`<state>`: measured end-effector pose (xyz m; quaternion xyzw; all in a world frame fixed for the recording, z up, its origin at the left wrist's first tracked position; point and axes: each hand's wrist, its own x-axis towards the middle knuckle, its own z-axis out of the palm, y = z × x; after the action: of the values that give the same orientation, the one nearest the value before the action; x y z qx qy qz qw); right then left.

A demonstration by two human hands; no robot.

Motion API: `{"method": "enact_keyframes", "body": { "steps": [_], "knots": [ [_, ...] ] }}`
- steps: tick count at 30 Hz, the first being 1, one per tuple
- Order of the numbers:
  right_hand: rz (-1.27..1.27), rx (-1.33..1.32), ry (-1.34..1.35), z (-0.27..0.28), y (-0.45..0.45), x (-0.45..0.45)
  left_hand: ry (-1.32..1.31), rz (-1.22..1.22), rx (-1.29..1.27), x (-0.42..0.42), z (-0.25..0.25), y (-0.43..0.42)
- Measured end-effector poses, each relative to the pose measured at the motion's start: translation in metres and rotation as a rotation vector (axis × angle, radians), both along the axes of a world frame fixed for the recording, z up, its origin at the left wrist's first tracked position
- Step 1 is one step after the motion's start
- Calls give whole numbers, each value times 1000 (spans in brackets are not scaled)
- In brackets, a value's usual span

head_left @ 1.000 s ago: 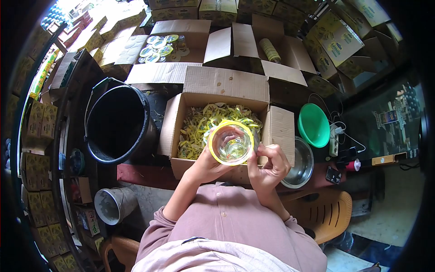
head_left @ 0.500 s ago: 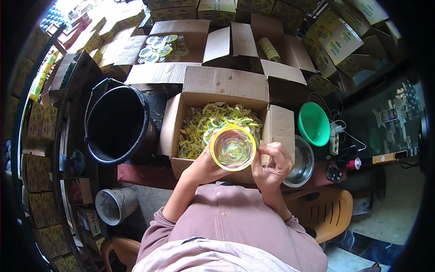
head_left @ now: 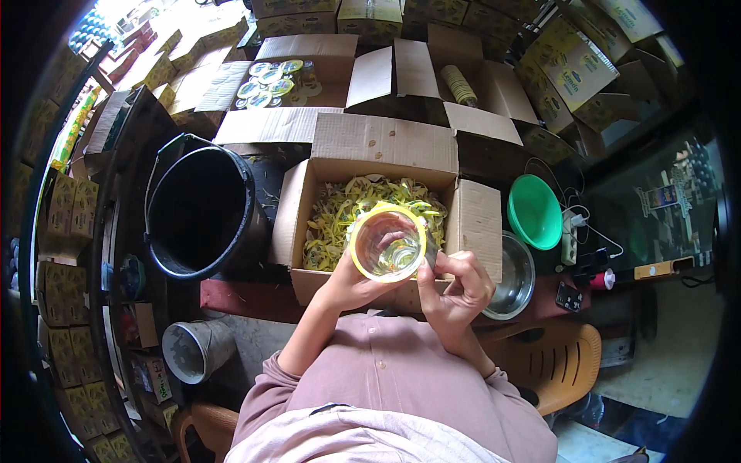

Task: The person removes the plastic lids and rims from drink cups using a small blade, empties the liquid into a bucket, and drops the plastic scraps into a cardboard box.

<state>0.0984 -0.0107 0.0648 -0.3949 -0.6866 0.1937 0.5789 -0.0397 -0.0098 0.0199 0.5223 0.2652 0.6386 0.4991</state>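
A clear plastic cup (head_left: 390, 251) with a yellow rim faces me mouth up, slightly tilted, over the front of an open cardboard box (head_left: 370, 143). My left hand (head_left: 347, 287) is wrapped round the cup's left side and underside. At the rim's right edge, my right hand (head_left: 461, 292) has thumb and forefinger pinched together, touching or very close to the rim. A small see-through bit shows by those fingertips, too small to name. Yellow-green strips (head_left: 332, 228) fill the box below the cup.
A black bucket (head_left: 202, 212) stands left of the box. To the right are a green bowl (head_left: 535, 210) and a metal bowl (head_left: 515, 278). Behind, one open box holds round lids (head_left: 266, 81), another a stack of cups (head_left: 458, 85). A brown chair (head_left: 567, 355) stands at right.
The cup has shifted slightly left and up and tilted, showing more of its inside wall. My right hand has moved a little left and down along the rim with it.
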Motion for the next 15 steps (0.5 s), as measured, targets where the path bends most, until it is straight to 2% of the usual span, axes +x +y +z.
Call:
{"method": "enact_keyframes", "body": {
  "steps": [15],
  "knots": [
    [-108, 130, -141, 0, 6, -5, 127, 14, 42, -7, -1, 3]
  ]
}}
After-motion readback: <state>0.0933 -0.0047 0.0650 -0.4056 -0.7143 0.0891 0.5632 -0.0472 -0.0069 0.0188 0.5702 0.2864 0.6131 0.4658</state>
